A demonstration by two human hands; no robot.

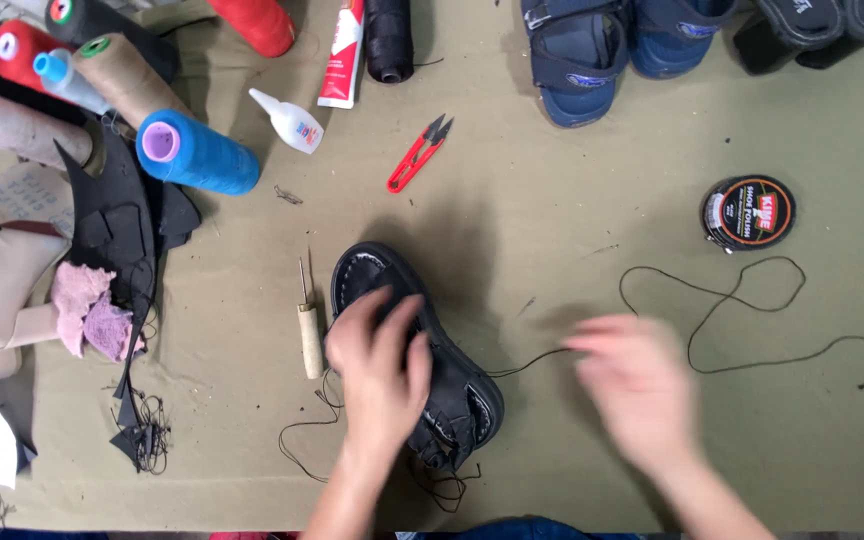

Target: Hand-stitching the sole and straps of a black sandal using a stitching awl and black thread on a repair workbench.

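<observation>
Open cloth spreads right of the black sandal (422,350) as far as the round polish tin (748,212), crossed only by a loose black thread (752,320), while a wooden-handled awl (309,325) lies just left of the sandal and thread spools (197,152) crowd further up-left. Left hand (377,365) rests spread flat on top of the sandal, pressing it to the cloth. Right hand (637,385), blurred, hangs just right of the sandal near the thread; whether its fingers pinch anything cannot be told.
</observation>
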